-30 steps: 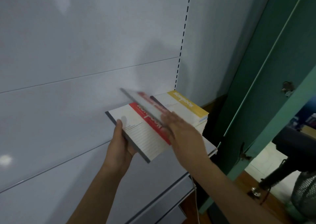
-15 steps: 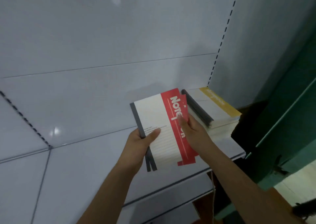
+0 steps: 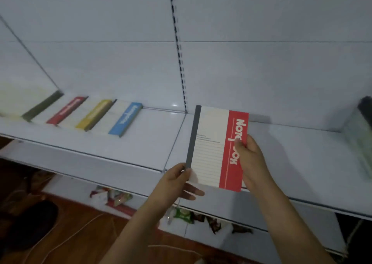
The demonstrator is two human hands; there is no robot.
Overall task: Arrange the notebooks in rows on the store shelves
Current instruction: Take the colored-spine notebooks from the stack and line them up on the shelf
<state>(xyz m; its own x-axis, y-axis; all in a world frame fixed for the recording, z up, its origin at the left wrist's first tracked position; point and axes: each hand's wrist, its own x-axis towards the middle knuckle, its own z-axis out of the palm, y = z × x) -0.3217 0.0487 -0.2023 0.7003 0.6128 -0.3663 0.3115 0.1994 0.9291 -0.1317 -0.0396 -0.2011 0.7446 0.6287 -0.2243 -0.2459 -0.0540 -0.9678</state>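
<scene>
Both hands pinch the red notebook [image 3: 216, 149], left hand [image 3: 178, 180] at its grey spine corner, right hand [image 3: 248, 159] on the red side, above the shelf [image 3: 141, 143], and next it probably goes beside the blue notebook [image 3: 125, 117] in the row.

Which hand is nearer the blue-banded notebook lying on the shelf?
Left. The left hand grips the held notebook's grey spine, right of the blue-banded notebook; the right hand pinches its far red edge.
</scene>
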